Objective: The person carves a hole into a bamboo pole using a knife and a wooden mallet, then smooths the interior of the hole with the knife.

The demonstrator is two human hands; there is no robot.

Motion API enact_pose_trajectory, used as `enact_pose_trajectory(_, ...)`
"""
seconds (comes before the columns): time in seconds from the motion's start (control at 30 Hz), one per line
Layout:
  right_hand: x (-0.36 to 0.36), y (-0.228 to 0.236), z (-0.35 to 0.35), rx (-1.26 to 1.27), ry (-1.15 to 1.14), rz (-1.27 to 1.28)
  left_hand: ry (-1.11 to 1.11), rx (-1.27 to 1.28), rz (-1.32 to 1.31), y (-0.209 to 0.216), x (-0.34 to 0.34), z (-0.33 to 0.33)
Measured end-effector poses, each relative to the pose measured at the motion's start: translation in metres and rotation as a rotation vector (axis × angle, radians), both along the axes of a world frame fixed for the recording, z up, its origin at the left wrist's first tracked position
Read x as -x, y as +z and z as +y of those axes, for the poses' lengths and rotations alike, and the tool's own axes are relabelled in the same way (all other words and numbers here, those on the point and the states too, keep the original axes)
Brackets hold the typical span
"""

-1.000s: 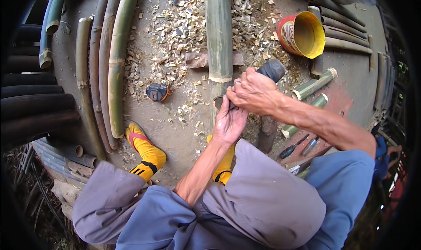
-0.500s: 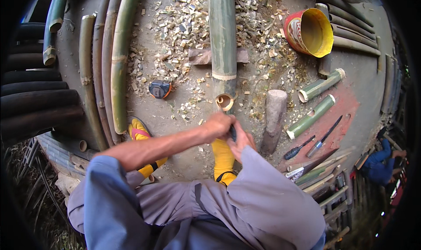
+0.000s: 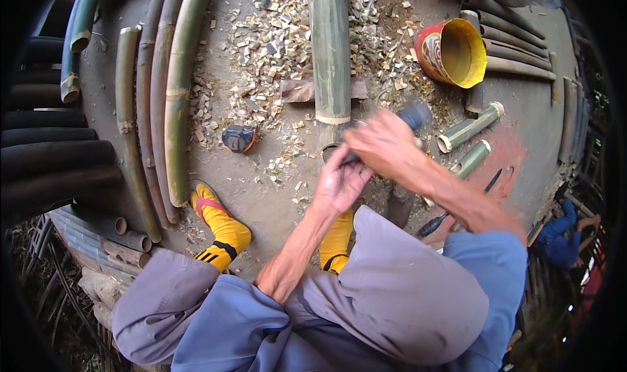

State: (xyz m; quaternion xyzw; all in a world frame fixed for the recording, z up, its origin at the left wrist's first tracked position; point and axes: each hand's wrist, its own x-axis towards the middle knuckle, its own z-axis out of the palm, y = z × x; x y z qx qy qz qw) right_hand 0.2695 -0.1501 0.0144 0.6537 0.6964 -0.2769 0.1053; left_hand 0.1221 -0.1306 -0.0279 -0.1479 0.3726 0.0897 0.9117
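A thick green bamboo pole [image 3: 331, 52] runs away from me down the middle, its hollow near end partly hidden behind my hands. My left hand [image 3: 341, 181] is palm up just below that end, its fingers closed around a dark part of a tool. Crossing above it from the right, my right hand [image 3: 386, 143] is closed on the same dark tool [image 3: 414, 115], whose blurred rounded end sticks out beyond the knuckles. Motion smears the right hand and tool, so the tool's exact kind cannot be told. A wooden block [image 3: 299, 91] lies under the pole.
Wood chips [image 3: 277, 32] litter the ground. A tape measure [image 3: 239, 138] lies left, near long bamboo poles [image 3: 177, 97]. To the right are a red-yellow bucket [image 3: 452, 53], short bamboo pieces [image 3: 471, 128], a screwdriver [image 3: 432, 225] and a stone-like post [image 3: 400, 205]. Another person [image 3: 563, 238] sits far right.
My right hand has swung up and right with the dark tool, away from the lap. The left hand has turned palm up, its forearm now coming from below rather than across from the left.
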Motion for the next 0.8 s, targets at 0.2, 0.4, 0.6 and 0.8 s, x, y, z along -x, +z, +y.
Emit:
enact_pose_trajectory(0.2,0.033,0.030,-0.050,0.240,-0.669,0.212,-0.865,-0.373,0.185,0.001,-0.001,0.025)
enact_pose_trajectory(0.4,0.003,0.015,0.014,0.090,0.093,-0.053,0.008,-0.001,-0.117,-0.006,0.008,0.000)
enact_pose_trajectory(0.6,0.015,0.037,-0.064,0.330,-0.877,0.858,-0.474,-0.434,-0.189,0.022,0.044,-0.067)
enact_pose_trajectory(0.8,0.024,0.097,-0.032,-0.503,-0.514,0.098,-1.034,-1.632,0.442,0.055,0.043,0.044)
